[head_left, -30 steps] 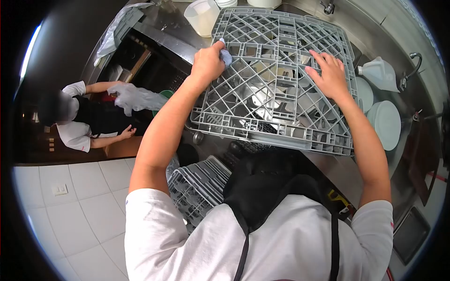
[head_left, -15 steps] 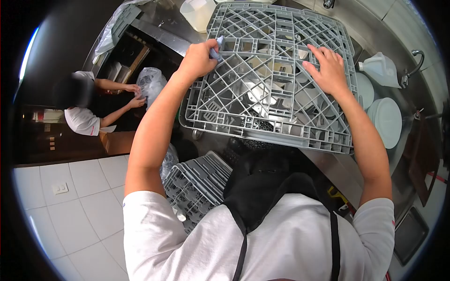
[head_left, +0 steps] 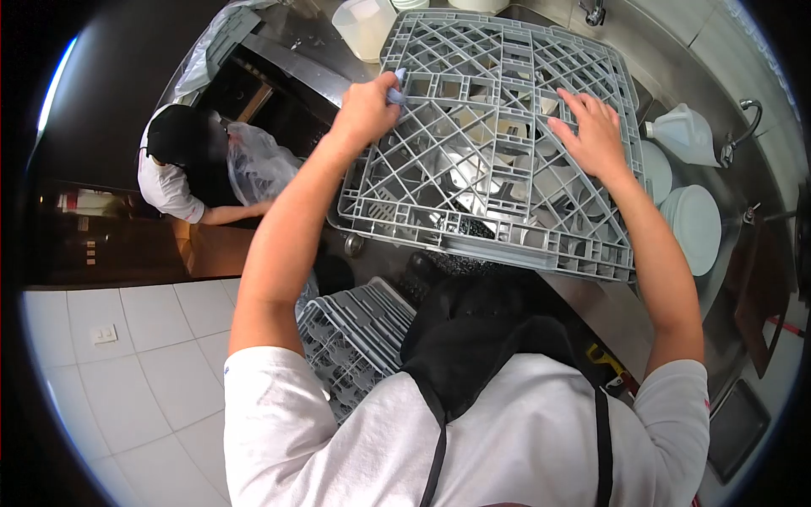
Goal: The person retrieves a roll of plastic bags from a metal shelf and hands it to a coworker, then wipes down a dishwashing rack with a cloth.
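A large grey plastic dish rack (head_left: 490, 255) with a lattice face lies in front of me, near the sink counter. My left hand (head_left: 365, 111) is closed around a small light-blue cloth (head_left: 397, 88) at the rack's left side. On the right part of the lattice, my right hand (head_left: 591, 135) has its fingers spread; whether it presses on the rack I cannot tell. Through the openings show metal and pale items, too broken up by the grid to name.
White plates (head_left: 694, 226) stand stacked at right, near a translucent jug (head_left: 681, 131) and a tap (head_left: 750, 110). A white container (head_left: 359, 29) sits behind the rack. More grey racks (head_left: 359, 325) are low at left. Another person (head_left: 173, 169) handles a clear plastic bag (head_left: 260, 165).
The other person has leaned toward the plastic bag, one arm now reaching lower behind my left forearm. My hands and the rack keep nearly the same place, with the view shifted slightly.
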Demonstrator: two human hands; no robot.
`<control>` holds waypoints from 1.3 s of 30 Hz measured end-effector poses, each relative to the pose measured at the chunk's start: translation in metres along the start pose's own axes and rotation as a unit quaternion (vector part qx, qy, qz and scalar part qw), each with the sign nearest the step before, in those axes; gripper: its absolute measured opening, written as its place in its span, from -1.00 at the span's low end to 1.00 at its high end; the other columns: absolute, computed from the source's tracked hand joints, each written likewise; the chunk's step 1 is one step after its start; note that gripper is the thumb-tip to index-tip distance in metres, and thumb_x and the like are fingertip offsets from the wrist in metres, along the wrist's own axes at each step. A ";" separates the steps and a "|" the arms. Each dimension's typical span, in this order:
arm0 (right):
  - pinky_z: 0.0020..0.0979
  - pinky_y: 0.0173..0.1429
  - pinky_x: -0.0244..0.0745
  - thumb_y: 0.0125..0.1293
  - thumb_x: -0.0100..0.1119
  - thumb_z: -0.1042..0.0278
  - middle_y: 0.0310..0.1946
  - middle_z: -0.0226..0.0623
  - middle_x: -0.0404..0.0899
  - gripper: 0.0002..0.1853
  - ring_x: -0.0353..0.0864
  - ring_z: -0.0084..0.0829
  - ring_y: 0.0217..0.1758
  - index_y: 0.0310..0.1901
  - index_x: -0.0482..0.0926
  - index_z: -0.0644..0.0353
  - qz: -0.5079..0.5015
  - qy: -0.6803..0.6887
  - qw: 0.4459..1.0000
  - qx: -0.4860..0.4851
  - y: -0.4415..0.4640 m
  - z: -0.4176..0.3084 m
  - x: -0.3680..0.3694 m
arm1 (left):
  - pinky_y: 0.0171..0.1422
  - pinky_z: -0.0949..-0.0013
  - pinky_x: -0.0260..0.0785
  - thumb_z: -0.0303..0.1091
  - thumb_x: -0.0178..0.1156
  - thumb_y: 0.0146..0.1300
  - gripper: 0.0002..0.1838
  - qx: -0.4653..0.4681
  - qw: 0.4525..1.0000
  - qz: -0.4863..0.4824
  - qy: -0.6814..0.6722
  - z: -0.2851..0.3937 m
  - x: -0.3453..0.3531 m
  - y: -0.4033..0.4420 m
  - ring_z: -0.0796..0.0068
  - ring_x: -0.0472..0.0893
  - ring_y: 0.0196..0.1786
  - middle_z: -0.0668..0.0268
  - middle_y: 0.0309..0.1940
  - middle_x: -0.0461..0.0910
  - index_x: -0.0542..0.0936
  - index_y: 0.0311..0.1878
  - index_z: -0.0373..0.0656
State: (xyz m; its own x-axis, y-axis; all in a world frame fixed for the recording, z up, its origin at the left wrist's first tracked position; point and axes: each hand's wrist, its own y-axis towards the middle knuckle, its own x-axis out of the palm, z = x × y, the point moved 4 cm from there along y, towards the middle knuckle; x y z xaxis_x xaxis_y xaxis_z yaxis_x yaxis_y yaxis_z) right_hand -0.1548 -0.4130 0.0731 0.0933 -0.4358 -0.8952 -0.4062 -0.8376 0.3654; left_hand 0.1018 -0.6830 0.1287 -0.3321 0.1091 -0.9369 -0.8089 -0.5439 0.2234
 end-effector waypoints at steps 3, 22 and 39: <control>0.00 0.52 0.09 0.40 0.17 -0.19 0.24 -0.03 0.52 -0.36 0.42 -0.08 0.38 0.39 0.49 0.02 -0.003 0.004 1.000 0.004 0.000 -0.002 -0.002 | 0.01 -0.08 0.54 -0.36 0.34 0.08 -0.71 -0.035 0.998 0.041 0.009 0.008 0.005 -0.002 -0.20 0.69 -0.16 -0.05 -0.33 0.71 0.64 -0.08 -0.08; 0.00 0.52 0.10 0.38 0.23 -0.15 0.24 -0.06 0.51 -0.37 0.43 -0.09 0.38 0.39 0.49 -0.03 0.005 0.002 1.000 0.009 -0.001 0.002 0.001 | 0.11 -0.11 0.55 -0.29 0.18 0.26 -0.65 -0.118 0.986 -0.063 0.103 0.002 0.007 0.001 -0.26 0.70 -0.04 -0.21 -0.16 0.70 0.54 0.04 -0.29; -0.03 0.52 0.10 0.40 0.19 -0.16 0.25 -0.06 0.51 -0.36 0.42 -0.10 0.39 0.40 0.47 -0.02 0.002 -0.002 1.000 0.005 -0.002 0.001 0.001 | 0.14 -0.05 0.53 -0.19 0.22 0.27 -0.51 -0.133 0.991 -0.012 0.023 -0.005 -0.004 -0.017 -0.27 0.68 -0.03 -0.25 -0.14 0.68 0.48 0.12 -0.37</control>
State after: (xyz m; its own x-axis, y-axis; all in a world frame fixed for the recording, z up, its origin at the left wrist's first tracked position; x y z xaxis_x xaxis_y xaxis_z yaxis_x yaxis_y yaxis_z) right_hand -0.1550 -0.4115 0.0712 0.0873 -0.4384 -0.8945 -0.4163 -0.8318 0.3671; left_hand 0.1195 -0.6783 0.1271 -0.2858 0.0900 -0.9541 -0.6580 -0.7422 0.1271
